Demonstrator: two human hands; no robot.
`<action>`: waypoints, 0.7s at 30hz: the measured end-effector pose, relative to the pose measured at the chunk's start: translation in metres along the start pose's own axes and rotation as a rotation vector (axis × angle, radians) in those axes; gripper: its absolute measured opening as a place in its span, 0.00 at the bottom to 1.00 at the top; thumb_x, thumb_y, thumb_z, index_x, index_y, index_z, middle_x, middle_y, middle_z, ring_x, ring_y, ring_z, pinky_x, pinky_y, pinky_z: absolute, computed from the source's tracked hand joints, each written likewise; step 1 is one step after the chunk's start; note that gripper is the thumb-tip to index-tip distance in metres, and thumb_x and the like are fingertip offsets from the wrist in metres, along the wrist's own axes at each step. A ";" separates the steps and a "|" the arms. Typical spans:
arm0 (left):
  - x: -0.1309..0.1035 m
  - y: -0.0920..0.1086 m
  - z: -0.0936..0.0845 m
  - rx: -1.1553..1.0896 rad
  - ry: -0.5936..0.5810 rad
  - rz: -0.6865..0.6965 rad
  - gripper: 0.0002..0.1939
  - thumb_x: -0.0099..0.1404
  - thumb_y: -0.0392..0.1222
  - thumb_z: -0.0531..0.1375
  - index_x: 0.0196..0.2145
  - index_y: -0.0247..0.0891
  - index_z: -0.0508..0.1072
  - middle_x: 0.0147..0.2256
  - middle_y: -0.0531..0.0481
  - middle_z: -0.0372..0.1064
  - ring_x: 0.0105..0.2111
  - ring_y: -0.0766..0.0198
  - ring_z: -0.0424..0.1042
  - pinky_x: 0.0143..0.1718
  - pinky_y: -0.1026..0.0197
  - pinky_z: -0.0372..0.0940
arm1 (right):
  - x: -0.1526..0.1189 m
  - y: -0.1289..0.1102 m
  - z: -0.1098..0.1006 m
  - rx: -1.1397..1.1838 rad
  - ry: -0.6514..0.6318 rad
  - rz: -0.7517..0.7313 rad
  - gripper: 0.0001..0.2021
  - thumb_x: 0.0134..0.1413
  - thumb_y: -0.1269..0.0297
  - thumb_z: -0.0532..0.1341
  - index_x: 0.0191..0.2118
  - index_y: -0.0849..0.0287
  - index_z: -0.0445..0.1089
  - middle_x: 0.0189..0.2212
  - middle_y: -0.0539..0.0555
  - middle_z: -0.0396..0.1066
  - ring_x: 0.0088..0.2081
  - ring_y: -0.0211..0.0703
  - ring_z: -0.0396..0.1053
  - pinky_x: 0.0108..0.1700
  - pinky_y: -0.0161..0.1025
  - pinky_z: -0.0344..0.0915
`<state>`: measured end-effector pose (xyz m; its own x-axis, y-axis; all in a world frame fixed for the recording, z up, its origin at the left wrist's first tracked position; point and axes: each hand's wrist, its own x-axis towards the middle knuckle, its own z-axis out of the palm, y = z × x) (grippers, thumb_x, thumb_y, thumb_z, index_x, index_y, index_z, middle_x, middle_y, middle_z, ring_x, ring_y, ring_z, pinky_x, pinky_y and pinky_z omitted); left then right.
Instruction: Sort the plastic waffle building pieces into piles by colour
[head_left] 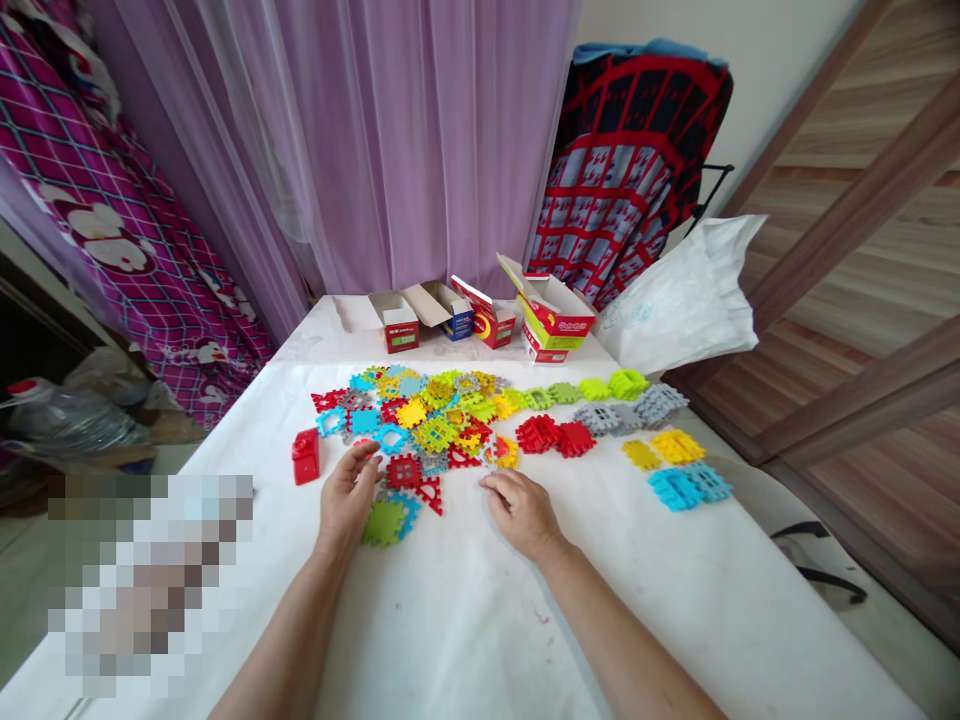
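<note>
A loose heap of plastic interlocking building tiles [435, 433] in red, blue, yellow, green and grey lies on the white-covered table [465, 610]. My left hand [346, 495] is at the heap's near left edge, thumb and fingers bent but apart, with no tile visibly gripped. Beside it lie a green tile [385, 523] and a red tile [403, 472]. My right hand [523, 510] rests just in front of the heap, below a yellow tile [508, 453]. Its fingers are curled together, and their inner side is hidden.
Sorted stacks lie to the right: red tiles [538, 434], grey tiles [660, 404], yellow tiles [679, 445], blue tiles [688, 487] and green tiles [628, 383]. A red plastic piece [305, 457] stands left. Open boxes [401, 335] and a white sack [686, 300] are behind.
</note>
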<state>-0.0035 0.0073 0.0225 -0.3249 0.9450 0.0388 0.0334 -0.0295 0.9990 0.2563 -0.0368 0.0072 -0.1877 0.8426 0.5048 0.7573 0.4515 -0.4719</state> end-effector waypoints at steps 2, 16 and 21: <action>0.000 0.001 0.001 0.007 -0.003 -0.002 0.27 0.49 0.60 0.65 0.40 0.37 0.76 0.33 0.48 0.74 0.36 0.59 0.75 0.39 0.55 0.73 | 0.000 0.000 0.000 -0.003 -0.008 -0.004 0.13 0.54 0.76 0.54 0.38 0.55 0.74 0.34 0.52 0.75 0.37 0.41 0.72 0.44 0.35 0.67; 0.002 -0.006 0.001 0.012 -0.003 0.016 0.26 0.50 0.60 0.65 0.40 0.38 0.75 0.41 0.45 0.75 0.38 0.58 0.75 0.41 0.55 0.72 | 0.001 -0.002 -0.001 -0.012 -0.036 0.005 0.13 0.52 0.77 0.55 0.36 0.54 0.74 0.32 0.51 0.75 0.36 0.41 0.71 0.42 0.35 0.66; 0.002 -0.006 0.001 0.020 0.000 0.030 0.26 0.50 0.60 0.64 0.40 0.38 0.75 0.41 0.45 0.75 0.38 0.58 0.75 0.41 0.54 0.72 | 0.001 -0.001 0.001 -0.021 -0.033 0.012 0.13 0.52 0.77 0.55 0.36 0.54 0.74 0.32 0.51 0.75 0.36 0.41 0.72 0.43 0.36 0.66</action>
<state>-0.0036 0.0102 0.0164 -0.3236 0.9437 0.0683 0.0623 -0.0507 0.9968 0.2548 -0.0362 0.0073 -0.1991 0.8571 0.4751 0.7722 0.4358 -0.4625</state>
